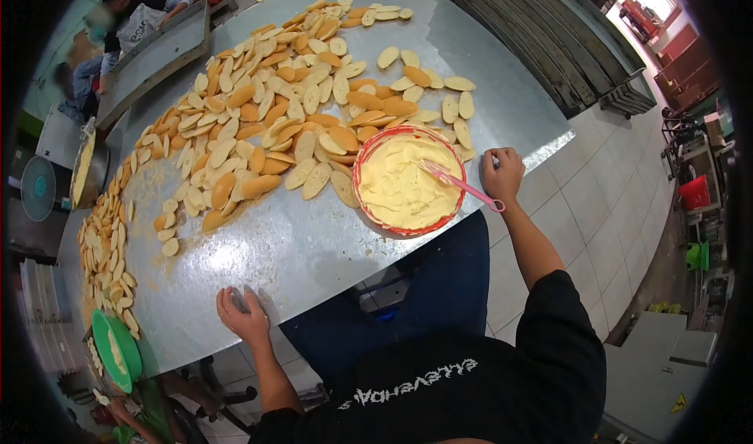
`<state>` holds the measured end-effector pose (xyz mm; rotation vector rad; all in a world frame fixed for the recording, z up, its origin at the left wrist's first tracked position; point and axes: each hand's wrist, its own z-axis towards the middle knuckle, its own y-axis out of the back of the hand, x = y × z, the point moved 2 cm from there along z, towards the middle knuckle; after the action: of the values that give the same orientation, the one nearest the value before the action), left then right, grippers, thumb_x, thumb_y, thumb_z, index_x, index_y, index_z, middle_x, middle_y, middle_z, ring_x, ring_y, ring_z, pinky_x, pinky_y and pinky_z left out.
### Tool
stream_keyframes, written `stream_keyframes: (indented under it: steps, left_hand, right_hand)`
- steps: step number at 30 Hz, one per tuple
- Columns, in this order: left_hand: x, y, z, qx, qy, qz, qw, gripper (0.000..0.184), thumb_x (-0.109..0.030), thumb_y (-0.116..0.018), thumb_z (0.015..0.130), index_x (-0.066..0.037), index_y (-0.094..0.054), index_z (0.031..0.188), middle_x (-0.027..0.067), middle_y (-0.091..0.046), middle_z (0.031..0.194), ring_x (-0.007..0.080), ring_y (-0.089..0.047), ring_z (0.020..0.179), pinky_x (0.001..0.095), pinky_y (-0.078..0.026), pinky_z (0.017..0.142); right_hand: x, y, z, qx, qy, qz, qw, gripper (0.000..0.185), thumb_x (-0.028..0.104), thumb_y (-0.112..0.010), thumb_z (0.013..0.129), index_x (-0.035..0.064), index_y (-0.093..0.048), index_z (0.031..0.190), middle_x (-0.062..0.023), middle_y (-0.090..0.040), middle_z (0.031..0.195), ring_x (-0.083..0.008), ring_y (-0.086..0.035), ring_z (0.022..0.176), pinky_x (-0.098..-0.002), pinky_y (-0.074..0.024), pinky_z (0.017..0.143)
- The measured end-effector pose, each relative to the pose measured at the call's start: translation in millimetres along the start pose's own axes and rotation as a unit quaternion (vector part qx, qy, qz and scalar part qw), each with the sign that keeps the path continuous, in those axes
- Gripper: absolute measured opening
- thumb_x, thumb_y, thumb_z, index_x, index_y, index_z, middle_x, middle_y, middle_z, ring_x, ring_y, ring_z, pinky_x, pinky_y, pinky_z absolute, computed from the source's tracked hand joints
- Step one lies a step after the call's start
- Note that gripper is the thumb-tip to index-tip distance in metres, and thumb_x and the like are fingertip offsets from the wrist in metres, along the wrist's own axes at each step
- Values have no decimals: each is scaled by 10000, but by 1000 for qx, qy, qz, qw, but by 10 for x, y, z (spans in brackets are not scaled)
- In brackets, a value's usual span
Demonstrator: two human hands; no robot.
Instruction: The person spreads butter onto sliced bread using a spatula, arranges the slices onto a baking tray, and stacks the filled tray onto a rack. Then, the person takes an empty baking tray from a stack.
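Note:
My left hand (242, 314) rests on the near edge of the metal table, thumb apart from the fingers, holding nothing. Over on the right, my right hand (503, 174) lies on the tabletop with its fingers loosely bent and nothing visible in it. Beside it stands a red-rimmed bowl (358, 179) full of pale yellow cream (400, 181). A pink-handled spatula (471, 191) is stuck in the cream, its ringed handle end reaching over the rim close to my right hand. Behind the bowl spreads a large pile of halved oval bread rolls (314, 91), some cut side up.
More bread halves (102, 248) line the table's left side, by a green bowl (129, 358). Stacked metal trays (541, 36) stand beyond the far right edge. Other people (137, 12) are at the upper left, near a tilted tray (161, 60); another person's arm (137, 420) shows lower left.

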<state>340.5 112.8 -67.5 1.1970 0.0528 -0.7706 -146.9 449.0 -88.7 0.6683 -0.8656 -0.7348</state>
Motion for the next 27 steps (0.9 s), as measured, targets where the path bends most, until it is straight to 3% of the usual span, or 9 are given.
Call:
stream_keyframes:
  steps: [4,8,13,16,19,22,25,27]
  left_hand:
    - [-22,28,-23,-13,-4,3,1000,422,-207,-626,833,4,-522,1183,199,-469,1271,365,-437,1181,456,-340,996]
    - [-5,46,0,-21,-16,1,1000,427,-199,-628,834,5,-512,1191,198,-465,1277,362,-424,1197,458,-316,1013]
    - [7,92,-2,-39,-15,-18,999,411,-184,-621,841,13,-513,1185,209,-462,1278,364,-418,1202,458,-302,1023]
    - [5,45,8,-33,-26,-12,999,407,-181,-617,845,22,-513,1182,221,-466,1271,369,-420,1198,460,-304,1022]
    - [8,-52,4,-19,-37,6,999,409,-186,-612,850,32,-512,1181,232,-472,1263,377,-426,1190,464,-309,1018]
    - [-14,-53,-1,-8,-47,25,999,412,-195,-606,857,41,-510,1182,237,-475,1257,383,-431,1182,464,-315,1015]
    - [-38,-54,15,-8,-48,39,998,411,-201,-597,866,44,-507,1183,235,-478,1252,382,-435,1176,462,-317,1014]
    - [-47,-61,21,-5,-47,51,998,408,-202,-590,872,46,-505,1184,232,-480,1248,378,-436,1174,459,-319,1013]
  right_hand:
    - [2,-7,-18,-14,16,-20,1000,118,202,-628,782,132,-697,847,-62,-579,930,-258,-526,923,-394,-371,826]
    - [-39,2,-11,-47,4,6,999,187,192,-620,788,162,-694,956,-75,-564,979,-270,-516,965,-408,-369,852]
    - [-501,94,125,-26,0,-3,1000,324,180,-598,801,183,-635,1123,-91,-561,990,-288,-511,977,-433,-366,871]
    - [-813,371,412,-80,-33,8,996,365,174,-584,808,179,-609,1172,-97,-563,1012,-293,-507,992,-448,-375,875]
    - [-1128,789,784,-134,-135,34,981,390,197,-582,815,140,-590,1201,-106,-574,1004,-298,-523,979,-426,-399,862]
    - [-1887,1077,1305,-179,-191,51,964,405,243,-575,838,84,-572,1211,-89,-585,963,-257,-539,901,-385,-423,821]
    - [-2399,1315,1782,-220,-259,193,921,452,305,-575,858,89,-535,1252,-102,-578,1106,-210,-527,970,-354,-406,851]
    - [-2106,1622,1976,-157,-358,248,887,457,367,-568,861,97,-538,1229,-80,-569,1086,-200,-511,930,-375,-401,846]
